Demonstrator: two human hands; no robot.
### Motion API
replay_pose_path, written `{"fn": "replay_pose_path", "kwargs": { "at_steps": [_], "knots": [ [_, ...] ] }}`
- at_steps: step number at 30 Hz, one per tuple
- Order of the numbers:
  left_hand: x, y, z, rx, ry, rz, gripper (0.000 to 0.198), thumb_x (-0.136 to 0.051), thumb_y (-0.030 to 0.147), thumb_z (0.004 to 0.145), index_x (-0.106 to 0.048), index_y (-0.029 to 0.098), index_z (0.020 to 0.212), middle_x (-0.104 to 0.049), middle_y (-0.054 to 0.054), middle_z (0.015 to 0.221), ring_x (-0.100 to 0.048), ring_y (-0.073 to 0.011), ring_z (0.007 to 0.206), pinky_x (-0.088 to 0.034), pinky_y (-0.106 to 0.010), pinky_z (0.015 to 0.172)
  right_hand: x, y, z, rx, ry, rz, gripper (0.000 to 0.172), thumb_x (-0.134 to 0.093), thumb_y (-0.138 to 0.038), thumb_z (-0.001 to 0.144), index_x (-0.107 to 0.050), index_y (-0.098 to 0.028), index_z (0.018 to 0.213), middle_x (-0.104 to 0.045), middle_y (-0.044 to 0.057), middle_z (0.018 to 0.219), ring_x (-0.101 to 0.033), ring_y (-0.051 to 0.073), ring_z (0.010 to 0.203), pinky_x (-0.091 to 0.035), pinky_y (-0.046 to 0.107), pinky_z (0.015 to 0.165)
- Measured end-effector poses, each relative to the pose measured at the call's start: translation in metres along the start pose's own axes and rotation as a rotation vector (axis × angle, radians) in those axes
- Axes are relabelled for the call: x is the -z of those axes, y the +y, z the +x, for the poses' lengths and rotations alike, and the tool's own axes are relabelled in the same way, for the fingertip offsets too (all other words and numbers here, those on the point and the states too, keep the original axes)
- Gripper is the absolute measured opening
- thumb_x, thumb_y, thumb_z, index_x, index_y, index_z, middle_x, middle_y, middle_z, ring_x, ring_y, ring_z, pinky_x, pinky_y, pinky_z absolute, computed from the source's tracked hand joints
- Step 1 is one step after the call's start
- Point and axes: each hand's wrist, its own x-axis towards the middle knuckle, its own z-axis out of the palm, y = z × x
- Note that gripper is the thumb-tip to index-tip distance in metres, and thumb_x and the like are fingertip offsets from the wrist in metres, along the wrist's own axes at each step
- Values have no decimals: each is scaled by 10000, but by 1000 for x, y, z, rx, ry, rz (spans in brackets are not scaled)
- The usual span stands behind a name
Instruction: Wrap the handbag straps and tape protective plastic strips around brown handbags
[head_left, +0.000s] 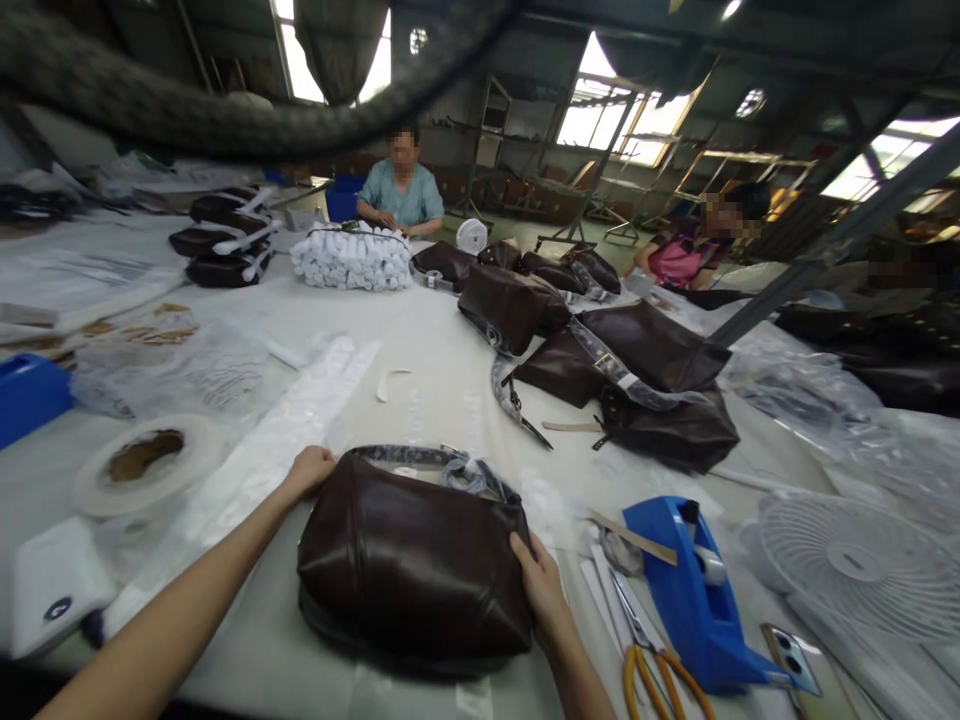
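A dark brown leather bag [412,570] lies on the pale table in front of me, its strap along the far edge wrapped in clear plastic. My left hand [311,470] is at the bag's upper left corner, fingers closed on it and partly hidden behind the leather. At the right end, my right hand [541,585] grips the bag's side, the thumb lying on the front surface. A coil of clear-wrapped strap [463,476] rests just behind the bag's top edge.
Scissors [651,670], a blue tape dispenser [686,600], a phone [799,665] and a white fan [855,560] sit at right. At left is a tape roll [150,465]. Brown bags [645,345] are piled behind. Two people [405,195] work across the table.
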Motion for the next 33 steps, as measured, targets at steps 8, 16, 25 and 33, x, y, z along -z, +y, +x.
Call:
{"fn": "replay_pose_path", "kwargs": {
  "at_steps": [8,16,25,33],
  "knots": [
    [41,11,-17,-43,45,-61,571,-558,551,856,-495,162,1270,-620,-121,1109,-663,-216,863,-561,-385,737,2,2,0,-52,-62,95,634,-736,-479,687,-608,-192,1238,-719,82,1115,-626,303,1104,-487,441,954],
    [3,-32,-110,-62,-296,-422,760,-639,587,770,-329,368,1427,-336,-56,1533,-409,-300,1343,-374,-432,1096,-2,-5,-1,36,8,80,611,-752,-520,630,-678,-199,1145,-715,73,1126,-622,314,1107,-510,433,927],
    [-8,-15,-131,-52,-289,-528,784,-674,538,767,-307,354,1436,-422,-67,1483,-499,-297,1274,-429,-418,1063,12,-29,-6,56,-4,83,478,-747,-472,634,-714,-202,1027,-733,59,1078,-638,316,1072,-488,445,955],
    [-14,-22,-141,-18,-320,-569,790,-683,530,767,-283,388,1433,-461,-63,1450,-533,-288,1239,-405,-439,1079,17,-27,-5,74,-11,77,513,-734,-453,637,-699,-209,1087,-718,58,1118,-625,310,1097,-472,445,970]
  ]
}}
